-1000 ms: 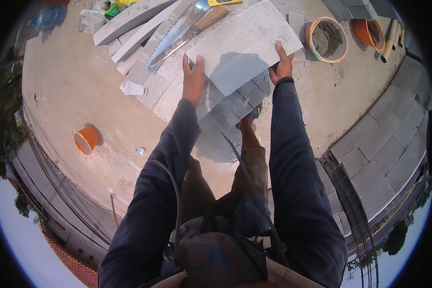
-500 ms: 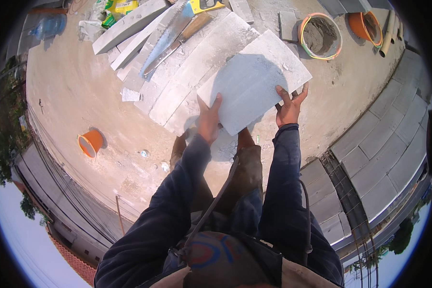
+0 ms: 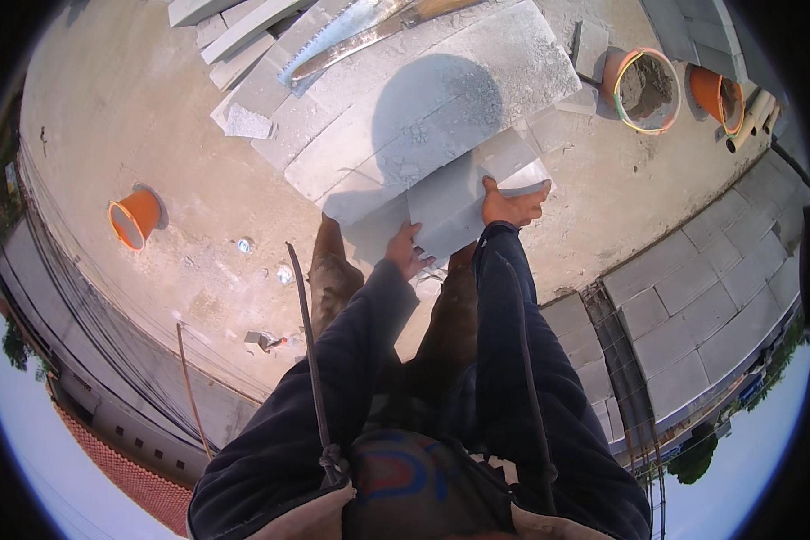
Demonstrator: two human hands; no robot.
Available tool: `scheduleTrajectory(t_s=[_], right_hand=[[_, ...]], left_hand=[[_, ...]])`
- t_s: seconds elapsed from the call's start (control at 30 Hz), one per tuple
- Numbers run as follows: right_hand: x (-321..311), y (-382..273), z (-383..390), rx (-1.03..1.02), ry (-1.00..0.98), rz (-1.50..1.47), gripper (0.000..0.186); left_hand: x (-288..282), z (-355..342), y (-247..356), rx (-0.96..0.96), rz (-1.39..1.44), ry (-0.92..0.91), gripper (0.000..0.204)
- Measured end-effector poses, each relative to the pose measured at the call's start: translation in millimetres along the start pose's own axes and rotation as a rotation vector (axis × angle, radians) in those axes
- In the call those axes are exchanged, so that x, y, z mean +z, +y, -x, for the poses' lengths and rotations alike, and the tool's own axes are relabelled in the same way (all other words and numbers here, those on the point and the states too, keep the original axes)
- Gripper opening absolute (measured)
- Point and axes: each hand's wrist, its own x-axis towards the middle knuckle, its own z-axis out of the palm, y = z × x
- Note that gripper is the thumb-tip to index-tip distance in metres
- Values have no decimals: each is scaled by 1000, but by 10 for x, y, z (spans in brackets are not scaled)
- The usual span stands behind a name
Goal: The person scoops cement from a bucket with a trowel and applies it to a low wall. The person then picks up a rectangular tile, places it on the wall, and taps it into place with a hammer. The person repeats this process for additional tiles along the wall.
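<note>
Both my hands grip a grey lightweight concrete block [image 3: 450, 202], one at each end, just this side of the larger pale blocks [image 3: 513, 63]. It is tilted, so its broad face and a narrow side show. My left hand [image 3: 407, 252] is closed on its near left part, with the thumb on top. At the right end, my right hand [image 3: 511, 205] holds it, fingers at the sunlit end face. Stone dust and crumbs cover the blocks beyond, where a saw with a bluish blade [image 3: 337, 40] lies beside a long blade with a wooden handle [image 3: 436, 11].
Two buckets stand at the far right, one with grey mortar [image 3: 648, 85], one orange [image 3: 718, 97]. A small orange bucket [image 3: 135, 219] lies tipped at left. A block-laid wall [image 3: 693, 297] with an exposed rebar channel [image 3: 616, 351] runs along the right.
The block has come off the stack toward me and turned from lying broad face up to tilted, lower near my legs. My view has shifted slightly.
</note>
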Motion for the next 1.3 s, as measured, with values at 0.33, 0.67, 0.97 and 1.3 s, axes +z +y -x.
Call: scheduleTrajectory(t_s=[0.33, 0.67, 0.97, 1.3], right_hand=[[81, 217, -375, -563, 116, -118, 87], [44, -1632, -2092, -716, 88, 33, 67], [-26, -1290, -1097, -532, -12, 70, 66], [394, -929, -30, -585, -305, 568, 70]], left_hand=[[-1325, -240, 986, 220, 111, 216, 76], [-1319, -1294, 1572, 531, 329, -355, 66], [-1785, -502, 1477, 395, 491, -359, 65], [-2825, 1967, 921, 284, 200, 106, 58]])
